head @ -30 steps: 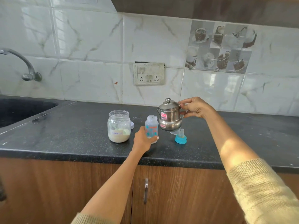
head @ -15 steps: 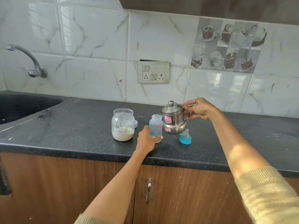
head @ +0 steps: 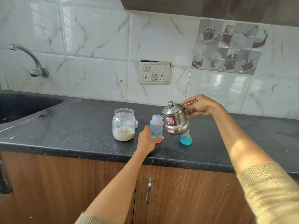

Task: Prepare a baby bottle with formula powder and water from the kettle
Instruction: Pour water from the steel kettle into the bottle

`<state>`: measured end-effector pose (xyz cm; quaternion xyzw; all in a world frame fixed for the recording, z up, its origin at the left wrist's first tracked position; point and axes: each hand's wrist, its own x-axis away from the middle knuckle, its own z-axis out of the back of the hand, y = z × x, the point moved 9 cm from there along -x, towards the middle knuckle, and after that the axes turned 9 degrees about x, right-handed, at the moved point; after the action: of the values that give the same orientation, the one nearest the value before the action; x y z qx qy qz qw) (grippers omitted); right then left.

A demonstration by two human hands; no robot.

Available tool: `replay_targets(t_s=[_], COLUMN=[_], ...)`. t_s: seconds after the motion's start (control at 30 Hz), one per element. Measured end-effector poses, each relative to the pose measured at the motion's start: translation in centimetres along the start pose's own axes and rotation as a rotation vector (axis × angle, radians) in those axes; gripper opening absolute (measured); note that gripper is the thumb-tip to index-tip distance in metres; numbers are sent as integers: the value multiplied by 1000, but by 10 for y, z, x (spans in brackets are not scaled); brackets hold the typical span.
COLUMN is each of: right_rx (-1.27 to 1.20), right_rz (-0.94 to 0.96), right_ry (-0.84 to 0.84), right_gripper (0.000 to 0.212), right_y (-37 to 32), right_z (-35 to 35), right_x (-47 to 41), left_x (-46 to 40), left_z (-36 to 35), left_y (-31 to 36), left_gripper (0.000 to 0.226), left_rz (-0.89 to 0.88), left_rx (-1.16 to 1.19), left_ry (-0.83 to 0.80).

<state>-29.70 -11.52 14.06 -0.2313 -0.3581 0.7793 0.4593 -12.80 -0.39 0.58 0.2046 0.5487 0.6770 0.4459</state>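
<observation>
Now pouring: kettle (head: 175, 121) lifted off the worktop (head: 80, 126) by the right hand (head: 199, 105), tipped left, spout side close against the open mouth of the baby bottle (head: 156, 127). Right grip curled round the handle at the kettle's back, thumb on top. Left hand (head: 146, 139) wrapped round the lower part of the bottle, holding it upright on the worktop, near the front edge. No stream of water visible at this size; fill level hard to read, a pale layer seemingly at the bottom, likely powder.

To do it well:
- Keep the spout lip directly over the narrow mouth, almost touching, before tipping further.
- Tilt slowly; a small opening floods easily, and hot water would run straight onto the left fingers (head: 159, 137) at the base.
- Keep the bottle pressed flat and upright, not leaning toward the kettle.
- Watch the loose-looking lid with its knob (head: 170, 103); steep tilt could slide it off.
- Stop at the wanted mark, then level the kettle before moving it away.

Teat with blue ring (head: 185, 139) standing just beneath the kettle's belly, ready for capping. Formula jar (head: 124, 124), open, just left of the bottle, its lid (head: 136, 124) behind it.
</observation>
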Motion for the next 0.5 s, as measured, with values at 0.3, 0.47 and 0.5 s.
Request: replay_targets(t_s=[0.3,0.47,0.5], right_rx=[73,57,48], right_rz=[9,3,1], right_ry=[-50,-50,-46], right_gripper=[31,28,28], right_y=[-9,-4,-3], right_z=[-6,-6,-6], right_x=[0,-1,-1], left_x=[0,-1,-1], left_z=[0,0,0], left_y=[-1,-1,-1], left_gripper=[60,60,60], left_rz=[-4,-7,-9], left_rx=[1,0,-2], left_ry=[1,4,5])
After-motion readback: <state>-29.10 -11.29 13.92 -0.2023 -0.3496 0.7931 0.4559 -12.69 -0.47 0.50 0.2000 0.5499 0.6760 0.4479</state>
